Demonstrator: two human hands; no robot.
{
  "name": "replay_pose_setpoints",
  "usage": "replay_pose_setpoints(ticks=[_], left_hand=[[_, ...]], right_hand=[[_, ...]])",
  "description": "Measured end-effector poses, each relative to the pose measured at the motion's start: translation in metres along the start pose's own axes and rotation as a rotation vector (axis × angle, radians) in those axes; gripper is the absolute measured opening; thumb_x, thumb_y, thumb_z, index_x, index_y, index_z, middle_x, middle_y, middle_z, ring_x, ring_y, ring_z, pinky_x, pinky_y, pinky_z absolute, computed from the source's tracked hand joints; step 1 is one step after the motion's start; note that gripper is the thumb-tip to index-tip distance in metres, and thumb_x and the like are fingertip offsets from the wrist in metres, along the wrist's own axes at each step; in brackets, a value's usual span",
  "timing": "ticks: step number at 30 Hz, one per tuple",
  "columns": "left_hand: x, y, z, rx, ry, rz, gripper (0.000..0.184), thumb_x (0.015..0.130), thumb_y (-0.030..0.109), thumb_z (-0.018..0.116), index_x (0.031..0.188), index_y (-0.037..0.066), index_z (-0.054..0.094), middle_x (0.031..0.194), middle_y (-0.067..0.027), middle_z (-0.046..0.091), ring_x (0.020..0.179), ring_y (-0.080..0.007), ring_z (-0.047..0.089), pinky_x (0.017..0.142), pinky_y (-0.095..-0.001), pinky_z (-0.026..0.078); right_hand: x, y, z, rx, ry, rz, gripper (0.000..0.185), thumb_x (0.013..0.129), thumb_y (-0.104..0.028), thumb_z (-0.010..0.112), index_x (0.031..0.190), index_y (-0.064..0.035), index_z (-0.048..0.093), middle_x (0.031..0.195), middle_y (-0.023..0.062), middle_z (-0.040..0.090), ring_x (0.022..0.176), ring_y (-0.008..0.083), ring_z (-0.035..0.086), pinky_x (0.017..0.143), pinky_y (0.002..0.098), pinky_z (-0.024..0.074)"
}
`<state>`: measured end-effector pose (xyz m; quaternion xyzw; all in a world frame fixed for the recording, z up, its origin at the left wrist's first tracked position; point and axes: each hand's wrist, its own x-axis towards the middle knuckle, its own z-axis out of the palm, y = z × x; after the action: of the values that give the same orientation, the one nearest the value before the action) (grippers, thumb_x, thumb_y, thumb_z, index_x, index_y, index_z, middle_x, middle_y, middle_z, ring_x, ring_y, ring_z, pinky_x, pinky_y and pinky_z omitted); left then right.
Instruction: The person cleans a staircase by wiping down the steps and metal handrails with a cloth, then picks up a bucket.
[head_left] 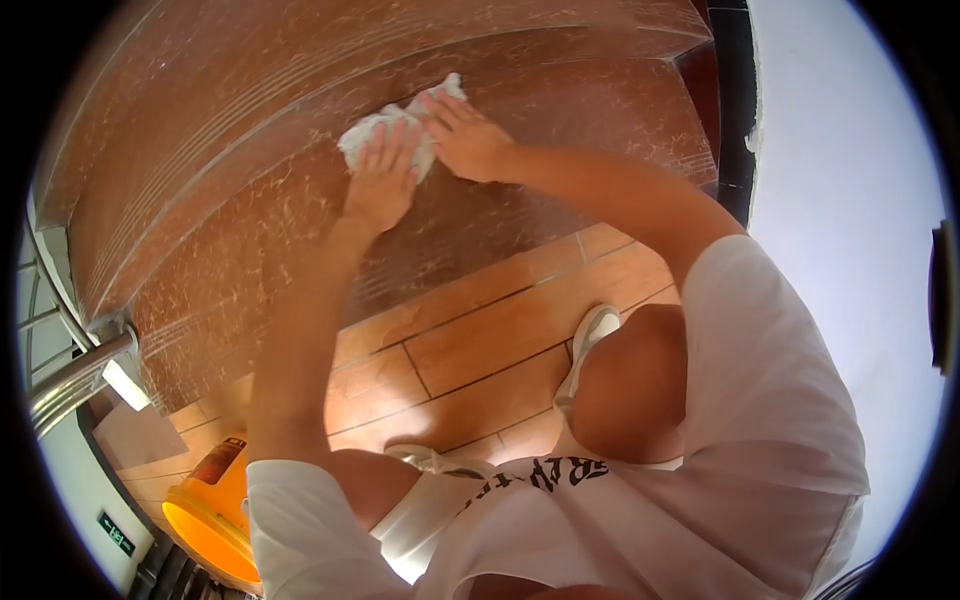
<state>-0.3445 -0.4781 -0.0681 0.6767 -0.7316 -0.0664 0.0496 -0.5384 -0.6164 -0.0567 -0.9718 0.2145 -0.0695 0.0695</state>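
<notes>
A crumpled white cloth (362,135) lies on a reddish-brown marble stair step (530,100). My left hand (384,180) rests flat on the cloth's left part, fingers stretched out and pointing up the stairs. Beside it, my right hand (464,138) presses on the cloth's upper right part with its fingers extended. The two hands are close together, and some of the cloth shows around and between them.
Orange-brown floor tiles (470,335) lie below the step, with my shoes on them. A yellow bucket (213,520) stands at the lower left, near a metal railing (75,378). A white wall (840,200) with black edging borders the right side.
</notes>
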Motion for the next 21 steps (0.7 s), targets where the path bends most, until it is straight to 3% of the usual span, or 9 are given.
replay_pose_setpoints(ticks=[4, 6, 8, 11, 12, 15, 16, 19, 21], left_hand=[[0.101, 0.123, 0.013, -0.108, -0.018, -0.013, 0.065, 0.114, 0.04, 0.033, 0.174, 0.02, 0.018, 0.182, -0.0044, 0.01, 0.168, -0.031, 0.003, 0.136, -0.049, 0.005], [0.126, 0.156, 0.024, -0.092, 0.037, -0.023, 0.064, 0.114, 0.041, 0.03, 0.174, 0.021, 0.019, 0.182, -0.0055, 0.013, 0.168, -0.033, 0.006, 0.135, -0.0502, 0.008], [0.128, 0.161, 0.029, -0.084, 0.051, -0.044, 0.064, 0.114, 0.042, 0.03, 0.174, 0.021, 0.02, 0.182, -0.0051, 0.013, 0.168, -0.0327, 0.006, 0.136, -0.0498, 0.009], [0.112, 0.159, 0.023, -0.072, 0.059, -0.064, 0.064, 0.114, 0.044, 0.032, 0.173, 0.021, 0.022, 0.182, -0.0038, 0.013, 0.168, -0.0318, 0.007, 0.136, -0.0479, 0.01], [0.103, 0.157, 0.02, -0.084, 0.06, -0.083, 0.064, 0.114, 0.044, 0.032, 0.173, 0.022, 0.022, 0.182, -0.0035, 0.013, 0.168, -0.0318, 0.008, 0.136, -0.0476, 0.01], [0.068, 0.136, 0.015, -0.096, 0.061, -0.087, 0.064, 0.114, 0.043, 0.035, 0.173, 0.022, 0.022, 0.182, -0.0029, 0.014, 0.167, -0.0323, 0.01, 0.136, -0.0473, 0.012], [0.048, 0.125, 0.011, -0.068, 0.065, -0.076, 0.065, 0.114, 0.043, 0.037, 0.173, 0.023, 0.022, 0.182, -0.003, 0.014, 0.167, -0.0331, 0.012, 0.135, -0.0482, 0.015], [-0.021, 0.092, -0.01, -0.05, 0.038, -0.052, 0.066, 0.113, 0.041, 0.042, 0.173, 0.023, 0.022, 0.181, -0.0031, 0.016, 0.166, -0.0347, 0.015, 0.134, -0.05, 0.019], [-0.065, 0.075, -0.02, -0.07, 0.0, -0.033, 0.067, 0.112, 0.039, 0.046, 0.173, 0.023, 0.022, 0.181, -0.0031, 0.017, 0.166, -0.0354, 0.016, 0.134, -0.0509, 0.021]], right_hand=[[-0.076, 0.125, -0.034, -0.055, -0.007, 0.039, 0.063, 0.105, -0.025, 0.049, 0.161, 0.0005, 0.036, 0.175, 0.0223, 0.026, 0.163, 0.0407, 0.022, 0.135, 0.0482, 0.0209], [-0.093, 0.156, -0.038, -0.001, 0.029, 0.037, 0.063, 0.105, -0.023, 0.05, 0.161, 0.0013, 0.036, 0.175, 0.022, 0.028, 0.163, 0.0407, 0.023, 0.134, 0.0487, 0.0222], [-0.094, 0.171, -0.035, 0.126, 0.096, 0.0, 0.065, 0.103, -0.02, 0.055, 0.161, 0.0022, 0.037, 0.166, 0.0217, 0.043, 0.159, 0.0417, 0.031, 0.131, 0.0497, 0.0282], [-0.084, 0.15, -0.022, 0.198, 0.193, 0.177, 0.06, 0.102, -0.018, 0.058, 0.156, 0.003, 0.044, 0.155, 0.0198, 0.056, 0.155, 0.0437, 0.038, 0.127, 0.0508, 0.0352], [-0.08, 0.144, -0.01, 0.141, 0.305, 0.194, 0.049, 0.101, -0.019, 0.062, 0.144, 0.0024, 0.055, 0.145, 0.018, 0.063, 0.148, 0.0417, 0.048, 0.12, 0.0501, 0.0422], [-0.075, 0.101, -0.017, -0.148, 0.357, 0.146, 0.039, 0.099, -0.022, 0.066, 0.13, 0.0003, 0.061, 0.146, 0.0191, 0.062, 0.14, 0.039, 0.055, 0.113, 0.0496, 0.0472], [-0.078, 0.086, -0.023, -0.118, 0.353, 0.109, 0.03, 0.102, -0.023, 0.066, 0.126, -0.0059, 0.062, 0.14, 0.0149, 0.062, 0.128, 0.0363, 0.061, 0.105, 0.05, 0.0502], [-0.081, 0.047, -0.039, 0.004, 0.181, 0.06, 0.028, 0.102, -0.022, 0.067, 0.127, -0.0097, 0.064, 0.133, 0.0103, 0.063, 0.122, 0.0323, 0.062, 0.101, 0.0493, 0.0514], [-0.081, 0.028, -0.039, 0.139, 0.207, 0.105, 0.026, 0.101, -0.02, 0.068, 0.125, -0.0115, 0.065, 0.129, 0.0076, 0.064, 0.12, 0.0308, 0.062, 0.099, 0.0465, 0.0524]])
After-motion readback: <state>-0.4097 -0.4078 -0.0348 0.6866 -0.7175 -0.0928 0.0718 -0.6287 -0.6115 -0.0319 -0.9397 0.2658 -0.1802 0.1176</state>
